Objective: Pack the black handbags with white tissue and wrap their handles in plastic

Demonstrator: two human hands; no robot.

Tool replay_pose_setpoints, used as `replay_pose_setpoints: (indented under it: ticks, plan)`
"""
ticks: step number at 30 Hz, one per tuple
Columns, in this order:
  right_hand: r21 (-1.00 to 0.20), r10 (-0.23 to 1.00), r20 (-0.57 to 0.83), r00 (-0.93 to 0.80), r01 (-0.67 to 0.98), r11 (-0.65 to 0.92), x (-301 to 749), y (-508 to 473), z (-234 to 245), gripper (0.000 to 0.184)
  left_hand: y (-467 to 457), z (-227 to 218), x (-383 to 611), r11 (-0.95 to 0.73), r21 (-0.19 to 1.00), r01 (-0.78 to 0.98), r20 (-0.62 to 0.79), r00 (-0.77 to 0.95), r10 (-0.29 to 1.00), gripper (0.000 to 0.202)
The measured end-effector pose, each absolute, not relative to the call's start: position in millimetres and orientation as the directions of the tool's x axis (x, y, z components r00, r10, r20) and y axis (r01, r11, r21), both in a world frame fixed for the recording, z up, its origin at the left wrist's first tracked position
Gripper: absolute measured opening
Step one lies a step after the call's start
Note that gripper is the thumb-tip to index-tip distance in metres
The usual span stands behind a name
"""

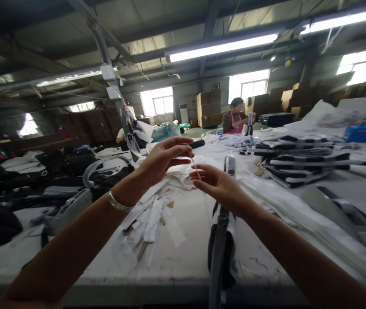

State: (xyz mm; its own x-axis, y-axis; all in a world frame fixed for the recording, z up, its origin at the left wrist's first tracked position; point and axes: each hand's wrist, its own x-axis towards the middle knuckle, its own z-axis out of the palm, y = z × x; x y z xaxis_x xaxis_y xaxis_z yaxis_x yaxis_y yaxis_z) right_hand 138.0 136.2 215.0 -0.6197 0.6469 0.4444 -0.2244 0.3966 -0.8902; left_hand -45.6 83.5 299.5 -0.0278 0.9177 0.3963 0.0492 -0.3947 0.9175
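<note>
My left hand [166, 159] is raised over the middle of the table, thumb and fingertips pinched on a thin pale strand [194, 165] that could be thread. The strand slants down toward my right hand [218, 185], whose curled fingers close about its lower part. Directly below my right hand is a black padded piece with a grey strap [219, 244], hanging over the table's front edge; its upper part is partly hidden by the hand. Left of it on the white table [195, 249] lie loose white strips [153, 219] and brown scraps.
Stacked black and white strap pieces [301, 163] cover the right side, beside long white material [276, 201]. Black bags [63, 171] pile up at left. A metal post [118, 98] rises beyond them. Across the table a person in a pink apron [237, 122] handles a piece.
</note>
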Motion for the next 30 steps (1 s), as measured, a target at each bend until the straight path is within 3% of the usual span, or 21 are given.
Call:
replay_pose_setpoints:
  ticks: [6,10,13,16,19,23,26,30]
  plan:
    - [-0.924,0.702,0.381,-0.602,-0.276,0.265,165,114,227,0.031,84,294,-31,-0.377,0.924,-0.058,0.37,-0.105,0.923,0.024]
    - [-0.908,0.731,0.415,-0.542,-0.201,0.367,178,112,226,0.029,84,284,-22,-0.337,0.934,-0.12,0.325,-0.108,0.939,0.024]
    - [-0.858,0.717,0.473,-0.512,-0.084,0.506,186,115,223,0.03,82,274,-14,-0.316,0.947,-0.064,0.311,-0.077,0.947,0.023]
    - [-0.74,0.688,0.566,-0.454,0.088,0.667,195,117,221,0.021,78,263,-5,-0.323,0.943,0.084,0.322,0.021,0.946,0.024]
    - [-0.528,0.595,0.687,-0.417,0.276,0.803,201,117,219,0.014,73,255,2,-0.358,0.9,0.25,0.332,0.144,0.932,0.027]
    - [-0.302,0.49,0.763,-0.422,0.437,0.847,206,115,218,0.013,71,250,6,-0.368,0.861,0.351,0.31,0.211,0.927,0.027]
    - [-0.223,0.448,0.767,-0.46,0.464,0.857,208,114,218,0.015,72,247,7,-0.358,0.868,0.344,0.296,0.22,0.93,0.027]
    - [-0.22,0.453,0.754,-0.475,0.468,0.856,210,115,215,0.02,74,243,7,-0.32,0.904,0.284,0.265,0.215,0.94,0.029]
